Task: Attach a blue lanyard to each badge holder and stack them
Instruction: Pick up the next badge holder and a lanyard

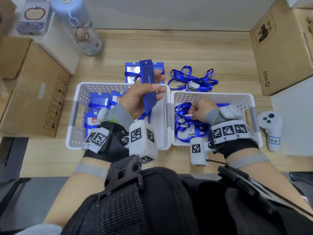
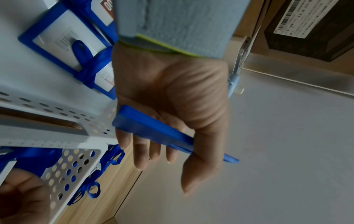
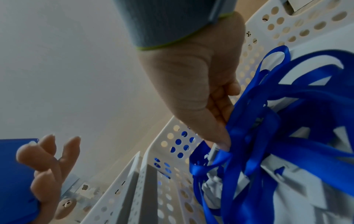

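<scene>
My left hand [image 1: 142, 97] grips a blue badge holder [image 1: 148, 82] edge-on above the left white basket [image 1: 79, 92]; the holder [image 2: 153, 130] lies between thumb and fingers. Several badge holders with lanyards [image 1: 99, 106] lie in that basket. My right hand [image 1: 198, 110] is down in the right white basket [image 1: 250, 102], where it pinches a blue lanyard [image 3: 212, 157] near its white clip out of a tangle of lanyards [image 1: 186, 126]. A finished stack of holders [image 1: 131, 72] lies behind the left basket.
Loose lanyards [image 1: 193, 78] lie on the wooden table behind the right basket. Cardboard boxes [image 1: 32, 89] [image 1: 279, 48] flank the table. A water bottle [image 1: 79, 26] stands back left, and a white controller [image 1: 271, 129] lies right of the baskets.
</scene>
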The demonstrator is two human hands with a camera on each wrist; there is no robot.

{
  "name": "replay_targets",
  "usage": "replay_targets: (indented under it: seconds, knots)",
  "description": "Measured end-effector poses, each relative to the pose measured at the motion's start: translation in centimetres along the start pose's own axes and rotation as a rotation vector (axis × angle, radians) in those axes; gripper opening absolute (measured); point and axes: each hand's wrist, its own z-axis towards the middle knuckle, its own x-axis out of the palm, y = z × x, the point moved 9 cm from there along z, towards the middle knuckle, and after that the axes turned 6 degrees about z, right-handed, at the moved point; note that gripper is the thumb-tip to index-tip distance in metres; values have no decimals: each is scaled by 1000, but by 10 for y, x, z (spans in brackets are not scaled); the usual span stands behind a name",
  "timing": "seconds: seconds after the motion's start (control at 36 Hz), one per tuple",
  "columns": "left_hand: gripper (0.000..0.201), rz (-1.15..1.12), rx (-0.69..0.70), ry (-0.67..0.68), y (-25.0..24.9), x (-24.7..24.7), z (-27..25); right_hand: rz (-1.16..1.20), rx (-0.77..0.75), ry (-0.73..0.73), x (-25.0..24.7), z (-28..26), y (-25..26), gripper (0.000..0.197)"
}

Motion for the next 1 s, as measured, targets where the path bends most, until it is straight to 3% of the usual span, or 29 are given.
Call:
replay_targets:
  seconds: [0.17, 0.31, 0.67, 0.72, 0.83, 0.92, 1.0]
  knots:
    - [56, -10, 8, 11, 0, 1, 0, -5, 7, -19, -4, -4, -1, 4]
    - [57, -12, 6, 13, 0, 2, 0, 26, -10, -31, -9, -7, -1, 28]
    - [60, -1, -11, -1, -3, 5, 2, 183, -72, -160, -28, -11, 1, 36]
    - [54, 49, -22, -26, -2, 3, 3, 252, -74, -155, -30, -13, 4, 39]
    - [41, 233, -12, -60, -2, -4, 5, 410, -144, -179, -41, -18, 20, 24]
    - [49, 373, 5, -80, -5, -7, 6, 704, -213, -177, -51, -25, 38, 17]
    - [71, 592, 28, -86, -10, -6, 8, 791, -291, -198, -65, -33, 59, 22]
